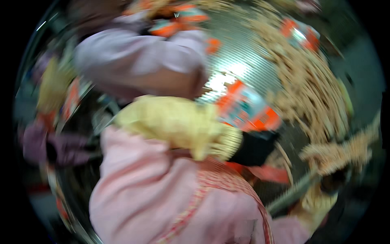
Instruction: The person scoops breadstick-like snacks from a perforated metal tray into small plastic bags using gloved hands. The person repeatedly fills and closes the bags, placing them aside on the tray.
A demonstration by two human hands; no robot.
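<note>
The view is badly blurred. My left hand (256, 148), in a black glove below a yellow sleeve cover, is over the metal work surface (243, 52). It lies against the lower edge of an orange and white plastic packet (248, 108); its fingers are not distinct, and whether it grips the packet cannot be told. At the lower right, my right hand (335, 181), in a dark glove with a yellow cuff, is closed round a bundle of tan strips (338, 152). Red material (271, 174) shows just under my left hand.
A long heap of tan strips (310, 88) curves along the right side of the surface. Another packet (300, 34) lies at its upper end. A co-worker's lilac sleeve (143, 58) reaches across close to my left arm, near more packets (179, 19). Another purple sleeve (61, 146) is at far left.
</note>
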